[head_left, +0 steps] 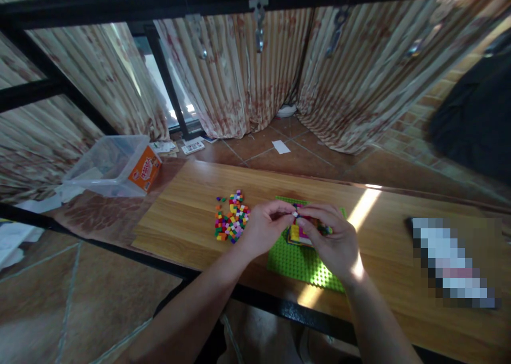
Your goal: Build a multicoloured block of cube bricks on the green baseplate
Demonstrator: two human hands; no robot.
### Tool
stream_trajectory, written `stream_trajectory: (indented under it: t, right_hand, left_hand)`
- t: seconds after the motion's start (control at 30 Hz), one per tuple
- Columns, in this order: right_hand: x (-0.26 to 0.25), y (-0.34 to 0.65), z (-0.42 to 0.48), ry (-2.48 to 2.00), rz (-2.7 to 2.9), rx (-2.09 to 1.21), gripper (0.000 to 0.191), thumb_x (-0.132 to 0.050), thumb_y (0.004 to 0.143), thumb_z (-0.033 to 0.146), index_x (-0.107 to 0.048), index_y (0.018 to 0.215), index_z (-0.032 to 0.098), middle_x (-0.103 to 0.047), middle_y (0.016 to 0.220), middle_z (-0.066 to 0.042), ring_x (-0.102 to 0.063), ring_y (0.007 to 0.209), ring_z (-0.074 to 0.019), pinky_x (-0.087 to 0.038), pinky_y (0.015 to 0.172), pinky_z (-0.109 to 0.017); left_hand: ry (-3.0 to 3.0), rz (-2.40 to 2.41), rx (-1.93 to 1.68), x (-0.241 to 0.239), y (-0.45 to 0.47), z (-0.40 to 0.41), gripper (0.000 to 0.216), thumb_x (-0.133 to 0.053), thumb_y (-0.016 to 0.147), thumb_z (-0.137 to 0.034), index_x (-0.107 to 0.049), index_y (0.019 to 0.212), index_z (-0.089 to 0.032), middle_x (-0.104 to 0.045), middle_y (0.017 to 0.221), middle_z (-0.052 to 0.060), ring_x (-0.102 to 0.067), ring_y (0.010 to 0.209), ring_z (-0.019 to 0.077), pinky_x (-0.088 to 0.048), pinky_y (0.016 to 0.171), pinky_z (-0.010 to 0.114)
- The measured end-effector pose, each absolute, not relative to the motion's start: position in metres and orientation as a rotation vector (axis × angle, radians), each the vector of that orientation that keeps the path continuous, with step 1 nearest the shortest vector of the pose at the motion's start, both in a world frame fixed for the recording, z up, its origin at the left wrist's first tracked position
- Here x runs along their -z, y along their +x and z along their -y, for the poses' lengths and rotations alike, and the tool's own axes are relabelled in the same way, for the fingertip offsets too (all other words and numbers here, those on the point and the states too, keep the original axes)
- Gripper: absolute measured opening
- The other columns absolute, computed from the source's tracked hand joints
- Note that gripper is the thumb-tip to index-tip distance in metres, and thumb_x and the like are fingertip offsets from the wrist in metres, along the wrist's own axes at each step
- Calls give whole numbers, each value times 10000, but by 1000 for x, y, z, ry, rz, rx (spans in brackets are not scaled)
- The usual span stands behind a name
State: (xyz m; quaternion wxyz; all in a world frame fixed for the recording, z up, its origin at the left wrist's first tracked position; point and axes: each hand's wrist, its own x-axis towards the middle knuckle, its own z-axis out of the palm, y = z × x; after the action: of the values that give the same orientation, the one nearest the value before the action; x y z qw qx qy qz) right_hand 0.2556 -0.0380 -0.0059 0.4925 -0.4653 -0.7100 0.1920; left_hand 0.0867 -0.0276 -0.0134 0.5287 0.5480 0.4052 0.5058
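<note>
My left hand (264, 226) is closed in a pinch, with a tiny white toy brick (295, 214) at its fingertips. My right hand (336, 237) is closed too, its thumb and forefinger meeting the left fingertips at the small bricks there. Which fingers bear on which brick is too small to tell. Just below the fingers a colourful brick model (295, 235), with yellow and pink parts, stands on a green studded baseplate (295, 265). My right hand hides part of it. Left of my left hand lies a loose pile of small multicoloured bricks (235, 217).
The wooden table (179, 215) carries all this. A clear plastic bin with an orange label (144, 168) stands at the far left. A blurred-out flat object (451, 263) lies at the right. A black metal bar (223, 5) with hanging clips crosses the top, before curtains (247, 76).
</note>
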Motion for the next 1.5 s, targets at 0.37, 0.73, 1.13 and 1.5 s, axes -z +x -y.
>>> stream_trajectory:
  t: [0.37, 0.73, 1.13, 1.5]
  right_hand:
    - [12, 268, 31, -1142, 1656, -408, 81, -704, 873, 307, -775, 912, 299, -738, 967, -22, -662, 941, -205, -525, 883, -422]
    - [22, 309, 25, -1379, 1666, -426, 158, -750, 790, 472, -792, 796, 320, -750, 990, -20, -678, 945, -234, -535, 875, -445]
    - [31, 298, 17, -1381, 1441, -674, 192, -812, 708, 438, -771, 776, 263, -742, 998, -42, -676, 971, -240, -516, 931, -457]
    - [28, 297, 18, -1427, 1189, -966, 287, -871, 602, 442, -776, 791, 248, -765, 1039, -57, -694, 997, -263, -540, 929, -468]
  left_hand:
    - [1377, -1042, -1260, 12, 87, 27, 97, -661, 820, -103, -704, 891, -153, -734, 849, 34, -678, 789, 138, -548, 773, 269]
    - [1471, -1122, -1179, 18, 81, 21, 95, -622, 851, -127, -706, 891, -142, -699, 766, 20, -624, 683, 119, -507, 662, 243]
    - [1486, -1129, -1149, 15, 81, 23, 101, -611, 849, -123, -706, 876, -146, -705, 764, 21, -623, 689, 121, -502, 661, 245]
    - [1505, -1142, -1136, 17, 80, 21, 123, -599, 843, -107, -705, 894, -143, -728, 824, 44, -653, 746, 138, -534, 688, 255]
